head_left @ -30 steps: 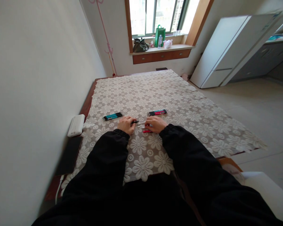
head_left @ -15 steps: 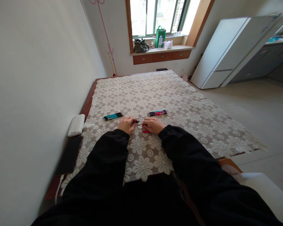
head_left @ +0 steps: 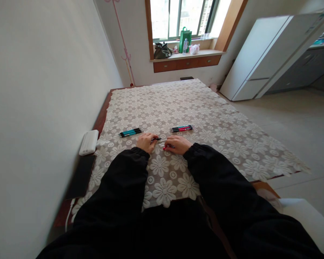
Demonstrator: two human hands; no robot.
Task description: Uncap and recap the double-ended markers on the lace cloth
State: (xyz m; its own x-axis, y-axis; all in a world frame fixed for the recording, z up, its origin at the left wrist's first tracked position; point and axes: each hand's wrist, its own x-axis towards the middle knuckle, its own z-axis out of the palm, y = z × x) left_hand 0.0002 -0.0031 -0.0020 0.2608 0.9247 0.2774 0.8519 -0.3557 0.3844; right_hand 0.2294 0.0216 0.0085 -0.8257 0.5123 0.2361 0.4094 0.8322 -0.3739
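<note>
Left hand (head_left: 146, 141) pinches a black pen part (head_left: 156, 139); right hand (head_left: 179, 144) closes on a red pen barrel (head_left: 167, 147) (partly hidden), both low over the lace tablecloth (head_left: 218, 126). Parts judged light, rigid, slippery: best pinched mid-barrel. Teal pens (head_left: 130, 132) lie left.

Single view: head-worn camera, facing forward and down along the table (head_left: 205, 108) from its near edge toward the far edge and the window (head_left: 178, 18) beyond. Wide lens; the near edge sits close below, with black sleeves (head_left: 124, 187) filling the bottom. The wall (head_left: 43, 90) bounds the table's left edge.
</note>
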